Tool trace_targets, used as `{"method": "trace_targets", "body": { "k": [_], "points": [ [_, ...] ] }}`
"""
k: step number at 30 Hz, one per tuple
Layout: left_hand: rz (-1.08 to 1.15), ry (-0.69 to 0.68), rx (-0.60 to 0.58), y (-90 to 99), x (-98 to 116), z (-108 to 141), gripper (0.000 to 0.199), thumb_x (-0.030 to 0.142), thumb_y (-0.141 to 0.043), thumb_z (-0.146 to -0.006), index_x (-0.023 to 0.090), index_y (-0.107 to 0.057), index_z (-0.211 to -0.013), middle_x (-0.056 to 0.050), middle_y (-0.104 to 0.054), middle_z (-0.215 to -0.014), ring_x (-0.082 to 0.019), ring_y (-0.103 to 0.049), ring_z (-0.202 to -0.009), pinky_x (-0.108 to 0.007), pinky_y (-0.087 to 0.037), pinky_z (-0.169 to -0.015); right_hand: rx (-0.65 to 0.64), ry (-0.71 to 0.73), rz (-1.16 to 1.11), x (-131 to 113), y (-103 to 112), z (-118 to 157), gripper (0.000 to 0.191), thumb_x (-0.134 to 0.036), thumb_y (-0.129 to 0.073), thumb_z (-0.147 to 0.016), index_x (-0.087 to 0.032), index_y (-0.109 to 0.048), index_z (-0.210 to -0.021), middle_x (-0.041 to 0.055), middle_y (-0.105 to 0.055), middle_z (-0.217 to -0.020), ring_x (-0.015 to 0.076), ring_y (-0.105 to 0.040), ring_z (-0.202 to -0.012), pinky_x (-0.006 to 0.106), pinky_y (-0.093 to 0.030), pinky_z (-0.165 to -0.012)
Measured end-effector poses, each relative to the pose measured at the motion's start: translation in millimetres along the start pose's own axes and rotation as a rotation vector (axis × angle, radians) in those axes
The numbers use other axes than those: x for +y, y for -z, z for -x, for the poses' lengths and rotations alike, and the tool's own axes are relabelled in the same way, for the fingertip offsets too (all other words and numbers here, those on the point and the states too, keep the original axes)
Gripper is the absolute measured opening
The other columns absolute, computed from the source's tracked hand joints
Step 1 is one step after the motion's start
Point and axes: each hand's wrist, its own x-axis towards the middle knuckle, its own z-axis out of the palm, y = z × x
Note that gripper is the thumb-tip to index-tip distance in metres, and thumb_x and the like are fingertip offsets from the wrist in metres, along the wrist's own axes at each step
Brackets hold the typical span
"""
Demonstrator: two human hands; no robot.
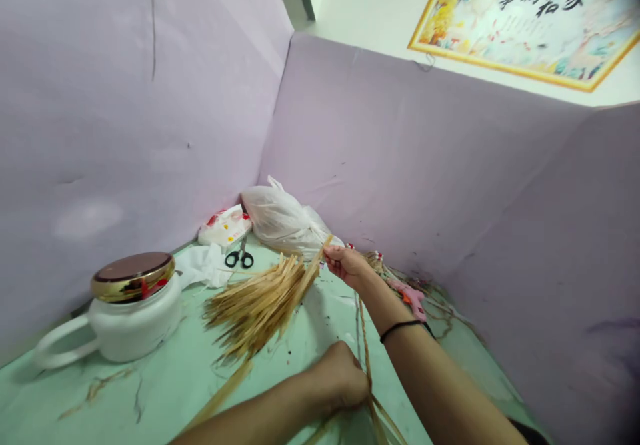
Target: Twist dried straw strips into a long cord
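1. Right hand (pixel 343 262): fingertips pinched together on 1 straw strip (pixel 319 257).
2. Left hand (pixel 349 378): curled closed on the braided cord (pixel 365 342), near the worktop's (pixel 170 385) front edge.
3. Straw bundle (pixel 260 302): mid-worktop, toward the back left corner, left of the right hand.

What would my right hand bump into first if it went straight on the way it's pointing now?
Beyond the straw strip it pinches, your right hand would probably meet the white plastic bag first, though depth is hard to judge from this one view.
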Motion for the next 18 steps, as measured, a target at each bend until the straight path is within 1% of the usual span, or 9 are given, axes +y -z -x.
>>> {"method": "trace_targets", "body": {
  "k": [4,7,11,13,15,16,17,18],
  "points": [
    [-0.05,-0.004,0.008,1.0,0,0,0.008,0.007,-0.043,-0.041,0.015,-0.044,-0.042,0.004,-0.034,-0.035,-0.009,-0.035,-0.04,-0.023,-0.028,-0.041,-0.077,-0.037,-0.069,1,-7,1,0.01,-0.007,-0.054,-0.074,-0.015,-0.053,-0.068,-0.0052,-0.051,-0.045,0.004,-0.048,-0.039,0.013,-0.044,-0.044],
    [-0.028,0.002,-0.006,0.6,-1,-2,0.009,0.007,-0.043,-0.042,0.016,-0.043,-0.044,0.004,-0.034,-0.036,-0.009,-0.036,-0.041,-0.022,-0.029,-0.042,-0.124,-0.081,-0.099,4,-11,2,0.011,-0.008,-0.048,-0.077,-0.015,-0.052,-0.069,-0.0039,-0.052,-0.046,0.0053,-0.048,-0.039,0.016,-0.045,-0.045],
    [-0.037,-0.006,-0.009,-1.1,-3,-4,0.012,0.006,-0.046,-0.042,0.015,-0.049,-0.051,0.004,-0.037,-0.039,-0.011,-0.041,-0.046,-0.023,-0.032,-0.045,-0.146,-0.114,-0.102,7,-14,4,0.012,-0.007,-0.045,-0.078,-0.013,-0.052,-0.071,-0.0012,-0.055,-0.049,0.0074,-0.052,-0.042,0.018,-0.047,-0.048],
    [-0.084,0.023,0.05,-2.6,-6,-7,0.02,0.007,-0.049,-0.042,0.014,-0.053,-0.061,0.003,-0.041,-0.042,-0.013,-0.044,-0.048,-0.024,-0.033,-0.046,-0.14,-0.104,-0.095,8,-15,5,0.012,-0.003,-0.047,-0.074,-0.014,-0.052,-0.073,-0.0016,-0.057,-0.051,0.0069,-0.053,-0.043,0.017,-0.046,-0.047],
    [-0.11,0.059,0.13,-4.4,-10,-11,0.029,0.009,-0.051,-0.044,0.014,-0.054,-0.072,0.002,-0.045,-0.046,-0.015,-0.046,-0.049,-0.025,-0.033,-0.046,-0.138,-0.089,-0.085,10,-17,6,0.019,0.003,-0.048,-0.069,-0.014,-0.051,-0.077,-0.0021,-0.058,-0.054,0.0066,-0.055,-0.045,0.015,-0.045,-0.048],
    [-0.108,0.07,0.166,-5.2,-13,-13,0.031,0.01,-0.052,-0.043,0.014,-0.053,-0.074,0.002,-0.045,-0.047,-0.015,-0.045,-0.048,-0.026,-0.033,-0.046,-0.142,-0.086,-0.081,11,-18,6,0.023,0.005,-0.048,-0.067,-0.014,-0.052,-0.08,-0.0018,-0.059,-0.057,0.0067,-0.056,-0.047,0.015,-0.046,-0.049],
    [-0.088,0.055,0.17,-5.8,-15,-15,0.03,0.01,-0.053,-0.043,0.015,-0.053,-0.072,0.002,-0.044,-0.046,-0.015,-0.044,-0.047,-0.026,-0.033,-0.045,-0.144,-0.083,-0.068,13,-19,6,0.026,0.006,-0.047,-0.066,-0.014,-0.052,-0.083,-0.001,-0.06,-0.059,0.007,-0.057,-0.049,0.016,-0.046,-0.05],
    [-0.051,0.017,0.139,-6.3,-18,-18,0.027,0.008,-0.052,-0.042,0.015,-0.052,-0.067,0.002,-0.042,-0.045,-0.015,-0.043,-0.046,-0.027,-0.032,-0.045,-0.141,-0.079,-0.046,15,-20,6,0.028,0.006,-0.047,-0.065,-0.013,-0.052,-0.085,-0.0002,-0.061,-0.061,0.0075,-0.058,-0.05,0.016,-0.047,-0.051]
  ]
}}
